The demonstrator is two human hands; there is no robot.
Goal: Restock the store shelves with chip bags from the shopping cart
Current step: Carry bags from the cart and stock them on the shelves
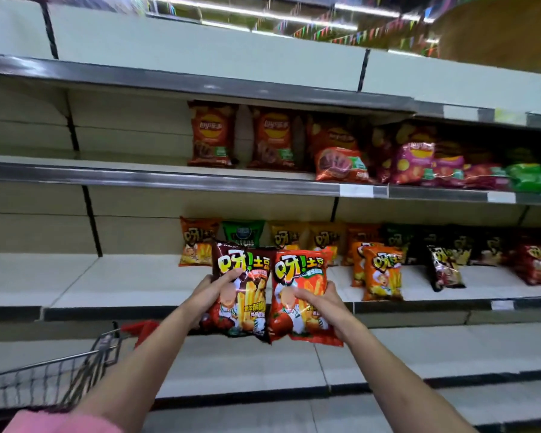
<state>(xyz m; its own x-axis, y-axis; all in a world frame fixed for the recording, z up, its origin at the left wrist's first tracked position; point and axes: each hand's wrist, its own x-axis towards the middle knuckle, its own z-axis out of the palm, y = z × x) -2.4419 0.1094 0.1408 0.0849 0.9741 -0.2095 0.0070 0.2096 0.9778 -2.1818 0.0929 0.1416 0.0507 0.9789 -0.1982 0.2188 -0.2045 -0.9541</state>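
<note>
Chip bags fill the middle of the frame: a dark brown bag and a red-orange bag are held up side by side, upright, their inner edges touching, in front of the lower stocked shelf. Both forearms reach up from the bottom of the frame and converge toward the centre. The left hand grips the brown bag at its left edge, thumb across the front and fingers hidden behind the bag. The right hand grips the red-orange bag at its right edge, fingers curled over the printed front. A pink sleeve shows at the lower left corner.

Behind the held bags, at centre and right, more bags of the same brand stand on that shelf in orange, yellow, black and red. One shelf higher, at centre right, red, magenta and green bags stand or lie tilted. At lower left is the wire shopping cart, with something red just past its far rim.
</note>
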